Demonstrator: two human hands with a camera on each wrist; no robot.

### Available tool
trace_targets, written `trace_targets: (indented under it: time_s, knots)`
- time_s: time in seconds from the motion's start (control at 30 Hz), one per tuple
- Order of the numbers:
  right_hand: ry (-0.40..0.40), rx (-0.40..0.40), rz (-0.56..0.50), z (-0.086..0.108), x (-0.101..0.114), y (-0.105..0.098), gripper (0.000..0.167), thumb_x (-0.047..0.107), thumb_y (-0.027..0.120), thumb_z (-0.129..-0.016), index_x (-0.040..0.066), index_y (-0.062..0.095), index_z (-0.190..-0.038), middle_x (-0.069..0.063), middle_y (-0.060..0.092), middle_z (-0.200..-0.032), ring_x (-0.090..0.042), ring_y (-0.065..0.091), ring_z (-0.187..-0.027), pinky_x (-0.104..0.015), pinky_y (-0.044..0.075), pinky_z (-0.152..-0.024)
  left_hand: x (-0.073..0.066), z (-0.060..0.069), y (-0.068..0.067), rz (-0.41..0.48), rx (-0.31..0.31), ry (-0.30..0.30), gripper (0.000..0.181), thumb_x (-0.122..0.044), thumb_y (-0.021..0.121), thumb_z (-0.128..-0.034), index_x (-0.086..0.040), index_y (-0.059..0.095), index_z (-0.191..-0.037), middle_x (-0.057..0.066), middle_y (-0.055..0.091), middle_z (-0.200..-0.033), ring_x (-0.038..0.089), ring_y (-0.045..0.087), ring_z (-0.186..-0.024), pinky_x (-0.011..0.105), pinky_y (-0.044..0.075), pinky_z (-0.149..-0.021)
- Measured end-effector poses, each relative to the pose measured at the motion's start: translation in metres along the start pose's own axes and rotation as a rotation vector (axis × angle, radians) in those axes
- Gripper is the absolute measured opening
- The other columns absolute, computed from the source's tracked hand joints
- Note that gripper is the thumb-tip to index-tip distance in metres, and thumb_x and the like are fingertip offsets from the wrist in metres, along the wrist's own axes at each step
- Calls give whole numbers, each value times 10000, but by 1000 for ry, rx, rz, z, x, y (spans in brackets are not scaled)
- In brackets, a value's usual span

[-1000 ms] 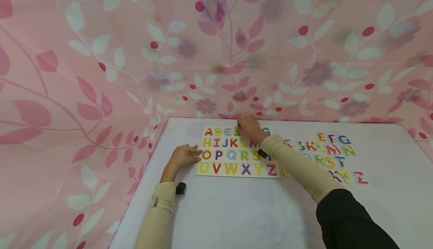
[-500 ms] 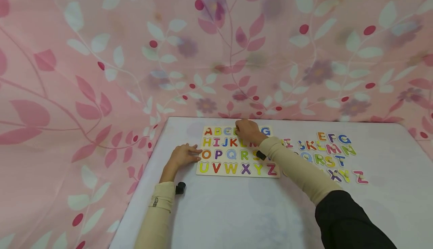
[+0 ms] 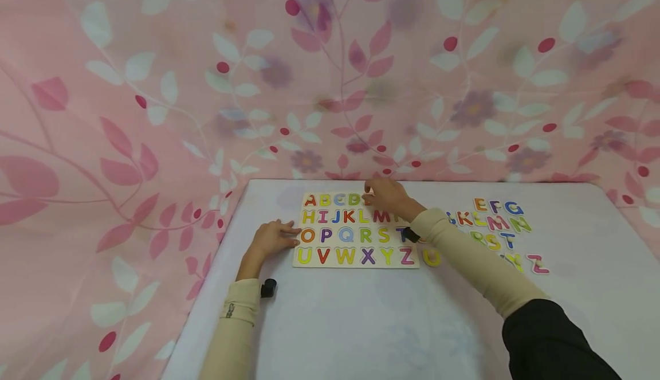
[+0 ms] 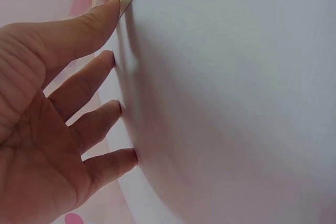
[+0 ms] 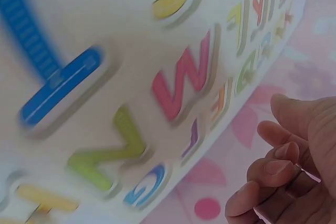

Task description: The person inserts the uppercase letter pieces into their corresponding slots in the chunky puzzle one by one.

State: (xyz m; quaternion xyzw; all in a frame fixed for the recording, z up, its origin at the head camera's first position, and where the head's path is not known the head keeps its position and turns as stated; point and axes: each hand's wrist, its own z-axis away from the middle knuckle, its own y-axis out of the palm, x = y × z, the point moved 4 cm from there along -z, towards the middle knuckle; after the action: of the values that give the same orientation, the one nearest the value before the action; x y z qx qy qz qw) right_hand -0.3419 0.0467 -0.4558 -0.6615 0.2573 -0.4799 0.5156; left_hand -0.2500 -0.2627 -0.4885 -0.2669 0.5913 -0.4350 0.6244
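Observation:
A wooden alphabet puzzle board (image 3: 356,266) lies on the white table, with coloured letter places in rows. Along its back row, the A (image 3: 310,200), B (image 3: 325,199), C and green D (image 5: 245,74) pieces sit in their places, knobs up. My right hand (image 3: 389,198) is over the back row just right of the D; the right wrist view shows its fingers loosely bent, nothing between them. At the board's left edge rests my left hand (image 3: 270,239), fingers spread on the cloth. Its thumb (image 4: 100,19) touches the board's edge in the left wrist view.
Right of the board lie loose knobbed letter pieces in rows, among them an E (image 3: 480,204), a G (image 3: 513,207), a Z (image 3: 538,264) and a U (image 3: 431,257). My right forearm covers some. A pink floral curtain (image 3: 340,70) hangs behind the table.
My right hand has come off the D piece and shifted right, uncovering the D in its place. The left hand stays at the board's edge. The head view has turned slightly.

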Motion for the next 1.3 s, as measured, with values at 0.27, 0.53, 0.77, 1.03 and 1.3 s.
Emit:
trace_targets:
  time_s: [0.27, 0.53, 0.77, 1.03, 1.3]
  knots:
    - [8, -8, -15, 29, -21, -17, 243, 264, 692, -936, 82, 682, -1098, -29, 655, -924, -187, 576, -747, -329, 503, -625, -1, 3, -1, 22, 1, 4, 366, -249, 795, -829, -160, 735, -1179, 85, 550, -1381, 430, 340, -1389, 587, 229, -1133]
    - [46, -13, -3, 56, -61, -32, 270, 260, 702, -930, 68, 682, -1118, -21, 612, -815, -189, 535, -678, -313, 444, -557, -3, 1, -3, 9, 11, -6, 370, -255, 786, -842, -165, 725, -1197, 78, 536, -1396, 422, 323, -1401, 591, 214, -1137]
    - [75, -33, 0, 76, -92, -45, 252, 234, 726, -910, 55, 686, -1083, -27, 598, -812, -191, 525, -671, -315, 440, -552, 0, 0, -2, 15, 9, -2, 368, -257, 797, -831, -163, 735, -1182, 81, 545, -1388, 429, 335, -1392, 594, 225, -1130]
    - [148, -29, 15, 101, -126, -59, 246, 214, 710, -917, 33, 672, -1079, -33, 580, -750, -201, 507, -640, -321, 416, -542, 1, -1, 1, 17, 11, -12, 367, -255, 798, -831, -163, 734, -1181, 74, 539, -1391, 423, 331, -1395, 600, 209, -1133]
    - [222, 13, 5, 122, -167, -58, 292, 237, 671, -942, 1, 642, -1111, -38, 572, -731, -186, 487, -581, -307, 381, -486, -1, -1, 0, 7, 7, -10, 368, -246, 797, -831, -154, 737, -1182, 79, 559, -1379, 419, 339, -1394, 580, 229, -1135]
